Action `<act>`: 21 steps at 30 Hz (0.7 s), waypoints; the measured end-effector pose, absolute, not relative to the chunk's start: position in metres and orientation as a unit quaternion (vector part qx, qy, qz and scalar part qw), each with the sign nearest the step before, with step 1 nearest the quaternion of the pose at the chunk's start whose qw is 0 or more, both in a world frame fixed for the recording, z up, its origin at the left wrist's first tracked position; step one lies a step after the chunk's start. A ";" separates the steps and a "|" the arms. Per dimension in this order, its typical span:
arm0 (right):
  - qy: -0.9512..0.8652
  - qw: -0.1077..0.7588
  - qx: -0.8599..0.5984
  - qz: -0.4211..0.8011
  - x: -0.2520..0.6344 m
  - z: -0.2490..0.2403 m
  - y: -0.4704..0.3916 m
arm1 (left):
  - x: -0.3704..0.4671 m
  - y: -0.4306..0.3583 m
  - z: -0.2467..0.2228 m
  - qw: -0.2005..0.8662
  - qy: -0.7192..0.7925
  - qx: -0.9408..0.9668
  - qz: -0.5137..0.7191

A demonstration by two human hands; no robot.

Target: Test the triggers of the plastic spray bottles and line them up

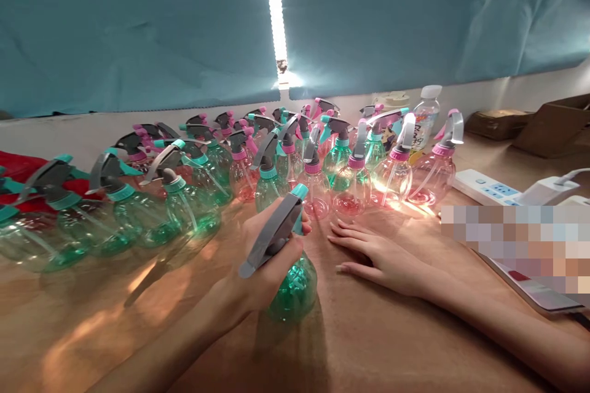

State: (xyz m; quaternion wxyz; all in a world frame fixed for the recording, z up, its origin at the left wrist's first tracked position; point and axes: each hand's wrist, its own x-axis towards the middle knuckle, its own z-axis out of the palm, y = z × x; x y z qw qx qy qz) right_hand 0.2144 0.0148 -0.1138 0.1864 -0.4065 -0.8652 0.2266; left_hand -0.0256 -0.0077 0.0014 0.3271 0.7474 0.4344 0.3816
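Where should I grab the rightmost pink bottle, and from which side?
The pink bottle is probably best gripped at its collar, right hand coming from the front: the neck is narrow above a round body, and another bottle crowds its left in view.

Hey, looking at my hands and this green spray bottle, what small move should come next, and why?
I'd probably bring your right hand over to steady the body of the green spray bottle: your left hand grips it up near the spray head, while the right lies on the table, holding nothing.
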 end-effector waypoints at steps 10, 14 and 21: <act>-0.864 0.196 -0.406 0.225 0.213 -0.116 0.014 | -0.024 -0.009 -0.008 0.304 0.427 0.739 0.422; -0.867 0.190 -0.405 0.220 0.214 -0.117 0.015 | -0.024 -0.009 -0.009 0.289 0.432 0.743 0.422; -0.866 0.191 -0.404 0.224 0.214 -0.117 0.015 | -0.022 -0.011 -0.008 0.292 0.435 0.734 0.432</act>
